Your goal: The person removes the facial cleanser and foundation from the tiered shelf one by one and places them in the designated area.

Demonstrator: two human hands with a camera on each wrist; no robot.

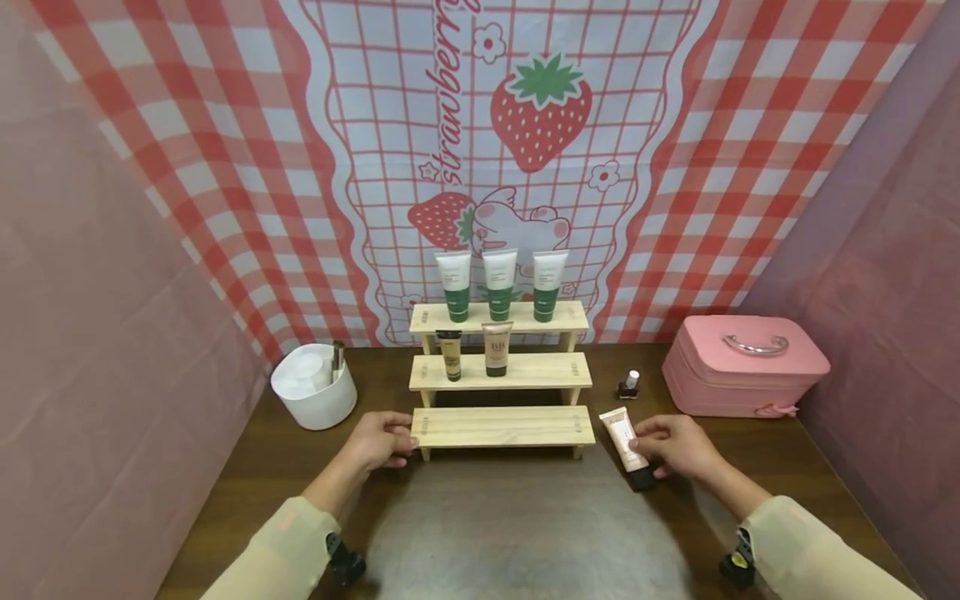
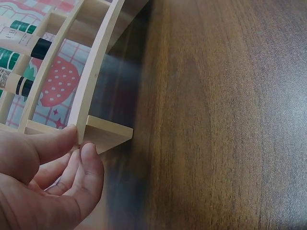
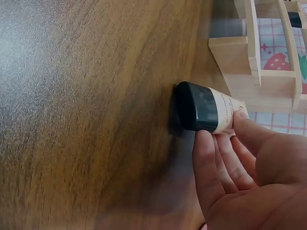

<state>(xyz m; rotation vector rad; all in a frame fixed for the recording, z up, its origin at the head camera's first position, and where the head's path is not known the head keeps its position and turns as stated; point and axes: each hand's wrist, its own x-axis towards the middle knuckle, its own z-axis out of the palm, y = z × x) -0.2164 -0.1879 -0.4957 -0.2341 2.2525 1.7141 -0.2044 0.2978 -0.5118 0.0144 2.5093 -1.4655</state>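
A three-step wooden stand (image 1: pixel 502 427) has a bare lowest step. On its middle step stand a small gold tube (image 1: pixel 451 357) and a beige BB tube (image 1: pixel 497 350); three white-and-green tubes (image 1: pixel 499 286) stand on top. The left hand (image 1: pixel 382 442) pinches the left end of the lowest step (image 2: pixel 96 72) between thumb and fingers (image 2: pixel 91 167). Right of the stand, the right hand (image 1: pixel 678 450) holds a beige tube with a black cap (image 1: pixel 625 442); in the right wrist view its thumb and fingers grip the tube's beige body (image 3: pixel 225 112), cap toward the tabletop.
A small dark bottle with a white cap (image 1: pixel 629 385) stands behind the held tube. At the right back is a pink case (image 1: pixel 742 367) with a metal handle. A white round container (image 1: pixel 315 400) with items inside stands at the left. Checked cloth (image 1: pixel 540 200) hangs behind the stand.
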